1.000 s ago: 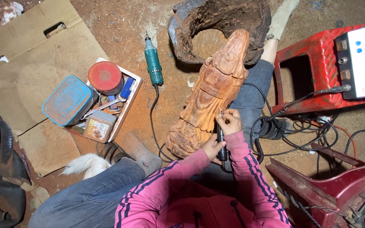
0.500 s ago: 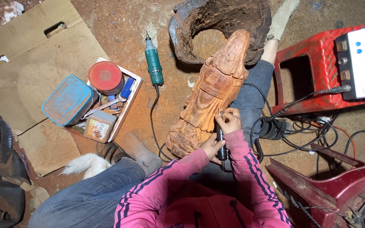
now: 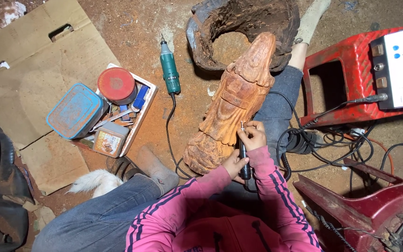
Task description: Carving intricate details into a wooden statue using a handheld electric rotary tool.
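Sawdust-strewn floor (image 3: 131,28) carries the wooden carving (image 3: 232,109), its long axis running away from both hands (base nearest), right hand (image 3: 253,135) gripping the rotary handpiece (image 3: 243,156) against its side, left hand (image 3: 233,164) curled around the handpiece's lower end.

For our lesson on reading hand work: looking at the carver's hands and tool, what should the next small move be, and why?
Probably a short, light stroke of the handpiece along the wooden carving. The right hand holds the tool pen-style with its tip at the carving's edge, and the left hand braces the carving's base, which rests on the lap, so it looks steady enough.
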